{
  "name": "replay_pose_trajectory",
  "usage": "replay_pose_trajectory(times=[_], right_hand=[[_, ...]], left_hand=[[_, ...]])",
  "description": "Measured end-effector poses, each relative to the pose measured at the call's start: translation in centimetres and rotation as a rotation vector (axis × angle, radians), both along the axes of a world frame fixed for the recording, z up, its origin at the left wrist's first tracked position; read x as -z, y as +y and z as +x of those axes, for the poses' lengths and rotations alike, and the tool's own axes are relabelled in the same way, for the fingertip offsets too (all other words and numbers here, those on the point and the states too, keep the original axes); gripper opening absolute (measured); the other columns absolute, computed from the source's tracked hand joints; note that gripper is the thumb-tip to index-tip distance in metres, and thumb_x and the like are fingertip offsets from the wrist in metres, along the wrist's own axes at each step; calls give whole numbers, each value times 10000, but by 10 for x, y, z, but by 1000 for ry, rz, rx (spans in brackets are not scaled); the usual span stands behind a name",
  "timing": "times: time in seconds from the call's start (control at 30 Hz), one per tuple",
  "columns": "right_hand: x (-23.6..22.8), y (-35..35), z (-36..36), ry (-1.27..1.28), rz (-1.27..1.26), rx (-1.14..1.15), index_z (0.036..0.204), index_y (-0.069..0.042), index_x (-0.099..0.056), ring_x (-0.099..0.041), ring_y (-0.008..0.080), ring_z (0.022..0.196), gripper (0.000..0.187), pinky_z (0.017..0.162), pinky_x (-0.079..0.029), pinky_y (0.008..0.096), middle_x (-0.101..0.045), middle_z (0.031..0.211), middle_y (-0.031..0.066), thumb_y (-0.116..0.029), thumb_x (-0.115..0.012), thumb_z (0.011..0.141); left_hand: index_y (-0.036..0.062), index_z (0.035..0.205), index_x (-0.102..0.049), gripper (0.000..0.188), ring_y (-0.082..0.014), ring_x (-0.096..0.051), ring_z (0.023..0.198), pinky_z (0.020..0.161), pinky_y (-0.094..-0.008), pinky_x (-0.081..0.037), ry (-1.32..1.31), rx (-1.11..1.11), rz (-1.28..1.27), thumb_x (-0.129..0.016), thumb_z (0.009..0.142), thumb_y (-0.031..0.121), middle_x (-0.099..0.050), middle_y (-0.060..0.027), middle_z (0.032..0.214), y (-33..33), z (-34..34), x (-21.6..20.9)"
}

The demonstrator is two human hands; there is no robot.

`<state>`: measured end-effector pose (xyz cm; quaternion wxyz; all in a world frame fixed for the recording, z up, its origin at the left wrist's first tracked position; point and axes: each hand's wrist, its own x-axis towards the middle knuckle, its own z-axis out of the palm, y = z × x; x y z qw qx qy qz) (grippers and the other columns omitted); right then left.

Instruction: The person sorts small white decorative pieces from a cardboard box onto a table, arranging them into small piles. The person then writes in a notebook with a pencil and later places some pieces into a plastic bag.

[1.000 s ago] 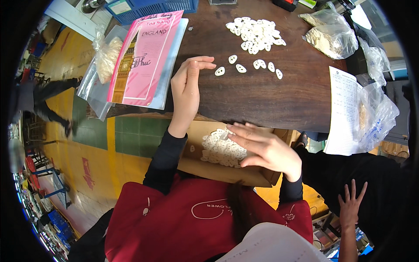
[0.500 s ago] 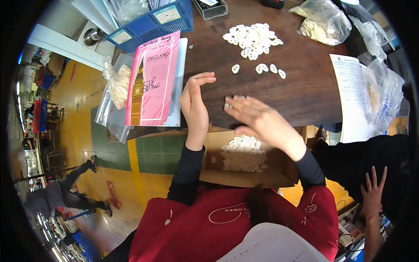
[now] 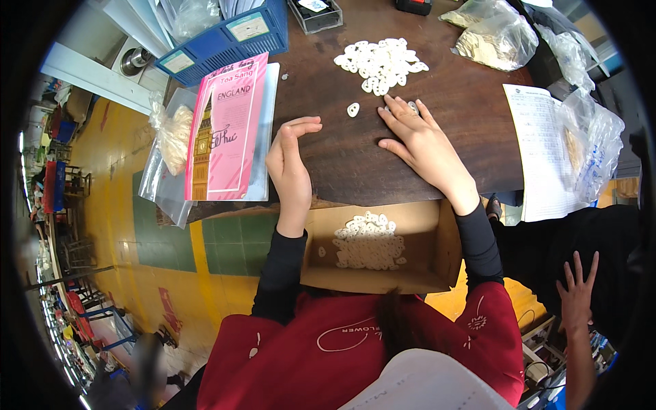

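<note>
R fingers (image 3: 403, 113) cover white pieces (image 3: 412, 106) on table (image 3: 471, 102).

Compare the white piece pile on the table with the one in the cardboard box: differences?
The pile on the table lies loosely spread on dark wood; the pile in the cardboard box is heaped tighter, below the table edge. The right hand lies near the table pile; no hand is in the box. Both hold small white flat pieces.

I sat at a dark wooden table (image 3: 410, 171); below was a yellow and green floor (image 3: 171, 239).
</note>
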<state>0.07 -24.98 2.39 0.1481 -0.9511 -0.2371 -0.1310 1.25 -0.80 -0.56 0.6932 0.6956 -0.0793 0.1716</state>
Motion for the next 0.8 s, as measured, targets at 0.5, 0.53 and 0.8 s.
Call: replay_pose_trajectory(times=[0.5, 0.53, 0.8], right_hand=[[-23, -5, -98, 552, 345, -479, 1380, -31, -638, -480, 331, 1454, 549, 1205, -409, 482, -513, 1563, 144, -340, -724, 934], [-25, -12, -90, 523, 368, -517, 1388, -49, -639, -487, 336, 1448, 547, 1203, -408, 487, -506, 1572, 142, -338, -725, 932], [-4, -42, -9, 197, 204, 71, 1470, -37, -553, -440, 346, 1478, 571, 1227, -353, 455, -490, 1568, 188, -325, -668, 991]], left_hand=[[-49, 968, -711, 575, -262, -662, 1111, 1050, -401, -475, -1, 14, 66, -301, 1169, 300, -721, -196, 1121, 2, 0, -1], [-50, 969, -711, 573, -260, -661, 1111, 1048, -400, -475, 0, 15, 63, -301, 1169, 297, -721, -194, 1121, 2, 0, -1], [-50, 941, -720, 541, -236, -657, 1086, 1029, -360, -452, -8, 9, 14, -345, 1154, 277, -740, -141, 1097, 0, -1, -1]])
